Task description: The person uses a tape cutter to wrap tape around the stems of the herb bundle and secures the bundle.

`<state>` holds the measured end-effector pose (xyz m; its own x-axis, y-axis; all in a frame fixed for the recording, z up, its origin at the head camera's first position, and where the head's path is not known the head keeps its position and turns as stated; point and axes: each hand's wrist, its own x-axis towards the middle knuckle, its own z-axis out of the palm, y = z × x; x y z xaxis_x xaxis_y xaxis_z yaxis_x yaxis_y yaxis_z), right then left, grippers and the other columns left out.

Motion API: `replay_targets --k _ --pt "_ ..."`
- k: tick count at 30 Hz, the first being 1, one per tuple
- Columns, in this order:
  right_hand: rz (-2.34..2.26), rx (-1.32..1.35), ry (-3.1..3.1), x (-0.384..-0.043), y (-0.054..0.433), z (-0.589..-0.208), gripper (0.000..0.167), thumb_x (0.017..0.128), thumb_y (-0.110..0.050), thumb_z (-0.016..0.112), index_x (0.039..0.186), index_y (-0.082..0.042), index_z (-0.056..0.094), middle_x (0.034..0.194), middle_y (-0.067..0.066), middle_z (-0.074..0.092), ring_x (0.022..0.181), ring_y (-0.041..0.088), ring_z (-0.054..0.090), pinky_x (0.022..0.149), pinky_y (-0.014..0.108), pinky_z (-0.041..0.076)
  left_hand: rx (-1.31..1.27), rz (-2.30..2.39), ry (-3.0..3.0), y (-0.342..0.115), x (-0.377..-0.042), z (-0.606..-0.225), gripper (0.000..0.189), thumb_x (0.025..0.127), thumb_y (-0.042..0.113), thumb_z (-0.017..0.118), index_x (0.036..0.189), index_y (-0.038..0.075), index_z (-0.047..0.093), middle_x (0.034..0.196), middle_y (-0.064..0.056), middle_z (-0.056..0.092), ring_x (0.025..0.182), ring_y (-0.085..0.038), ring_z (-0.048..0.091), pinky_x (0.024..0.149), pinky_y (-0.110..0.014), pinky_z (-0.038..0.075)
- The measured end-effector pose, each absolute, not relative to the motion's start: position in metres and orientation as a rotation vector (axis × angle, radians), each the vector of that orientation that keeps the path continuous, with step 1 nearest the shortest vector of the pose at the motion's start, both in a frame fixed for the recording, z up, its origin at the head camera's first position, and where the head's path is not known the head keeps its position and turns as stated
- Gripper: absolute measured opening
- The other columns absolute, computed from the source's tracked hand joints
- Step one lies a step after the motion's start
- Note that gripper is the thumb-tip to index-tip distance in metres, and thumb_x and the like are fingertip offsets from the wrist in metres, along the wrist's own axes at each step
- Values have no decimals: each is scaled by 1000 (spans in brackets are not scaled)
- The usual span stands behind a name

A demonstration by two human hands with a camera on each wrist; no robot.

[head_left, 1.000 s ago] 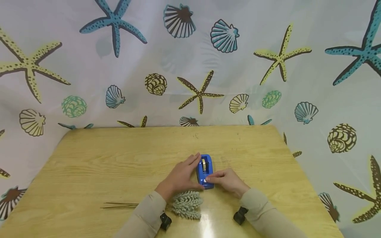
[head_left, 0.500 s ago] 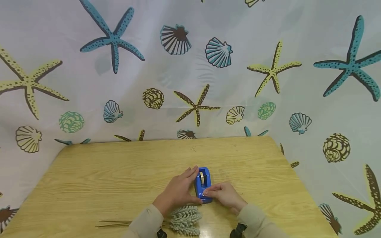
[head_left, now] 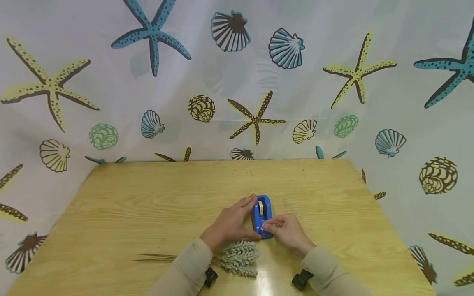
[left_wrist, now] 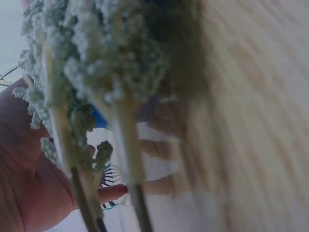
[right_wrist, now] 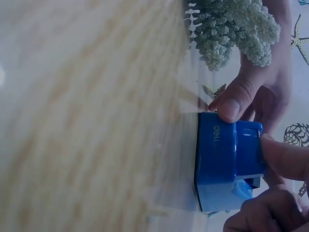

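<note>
A blue tape dispenser [head_left: 265, 219] stands on the wooden table, a roll of tape [head_left: 261, 209] seated in its far half. My left hand [head_left: 232, 223] steadies it from the left, thumb at the near end and fingertips by the far left corner. From the right, my right hand [head_left: 289, 232] pinches the end of the tape with thumb and index finger at the dispenser's serrated edge. The right wrist view shows that thumb [right_wrist: 285, 155] against the teeth; the tape in the pinch is mostly hidden. Pale green artificial flower sprigs [head_left: 240, 258] lie just below my left hand.
Thin brown stems [head_left: 153, 257] of the sprigs reach left across the table [head_left: 166, 197], passing under my left forearm. A curtain [head_left: 222, 74] printed with starfish and shells hangs behind and beside the table. Black wrist cameras [head_left: 303, 278] sit beneath the sleeves.
The head view tilts up and back down, shifting the whole scene. Both hands keep nearly the same places on the dispenser, and the sprigs stay where they were.
</note>
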<state>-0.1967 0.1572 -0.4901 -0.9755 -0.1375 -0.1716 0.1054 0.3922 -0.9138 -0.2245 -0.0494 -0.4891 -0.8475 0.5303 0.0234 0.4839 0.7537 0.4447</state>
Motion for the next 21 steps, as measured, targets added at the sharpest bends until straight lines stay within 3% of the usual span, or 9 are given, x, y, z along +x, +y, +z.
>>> replay_targets --k 8,16,21 --pt "-1643 -96 2381 -195 157 -489 22 90 -19 75 96 2 76 85 11 76 66 8 58 56 21 44 812 811 2760 -51 -224 -487 114 74 50 86 160 11 20 168 -5 18 151 -31 27 119 -48 30" --pt "-1621 -66 2386 -194 159 -487 20 91 -19 74 95 -1 77 86 8 76 65 8 52 57 21 42 823 847 2730 -50 -228 -487 114 75 49 85 160 12 20 168 -5 16 152 -30 25 120 -46 30" --pt "-1614 -22 2404 -191 157 -487 20 90 -20 75 96 -2 78 92 6 76 74 9 57 61 22 44 822 846 2739 -50 -228 -491 114 75 49 85 160 11 19 168 -5 17 152 -29 26 120 -45 31"
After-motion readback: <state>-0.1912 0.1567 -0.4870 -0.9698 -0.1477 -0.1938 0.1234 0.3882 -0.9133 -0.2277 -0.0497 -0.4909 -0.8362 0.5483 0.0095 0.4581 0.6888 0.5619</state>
